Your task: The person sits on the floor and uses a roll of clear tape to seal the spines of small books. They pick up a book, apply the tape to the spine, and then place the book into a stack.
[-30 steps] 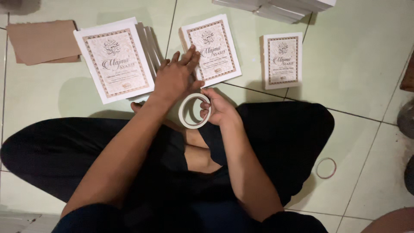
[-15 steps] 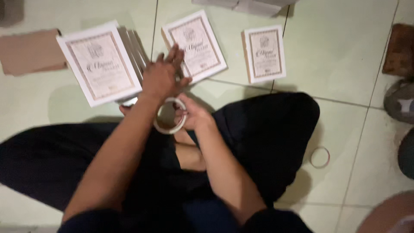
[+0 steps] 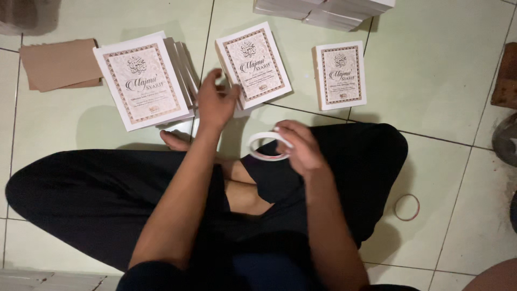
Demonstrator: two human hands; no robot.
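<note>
Since the earlier frame the hands are seen to have separated: the left hand (image 3: pixel 215 102) is now lifted off the tape and carried toward 12 o'clock, while the right hand (image 3: pixel 299 148) is left alone on the roll.

The roll of white tape (image 3: pixel 267 146) is gripped by the right hand — fingers curled over its far rim, thumb side not resolved. It is held above the crossed legs in black trousers (image 3: pixel 344 178), near frame centre. The ring is tilted, its open centre facing the camera.

The left hand is held with fingers loosely bent, hovering over the pale tiled floor (image 3: pixel 441 81); its fingertips are just beside the lower left corner of the middle booklet (image 3: pixel 253 63). Whether that booklet is touched cannot be told.

Other items noted:
- large booklet (image 3: pixel 142 81) at 10 o'clock, lying on a fanned stack, cream cover with a patterned border.
- small booklet (image 3: pixel 340 75) at 1 o'clock, well apart from both hands.
- brown cardboard sheet (image 3: pixel 56 63) at the far left, partly under the large booklet.
- empty tape ring (image 3: pixel 406 207) on the floor at 4 o'clock — beside the right knee.
- stack of white packets (image 3: pixel 328 11) at the top edge.
</note>
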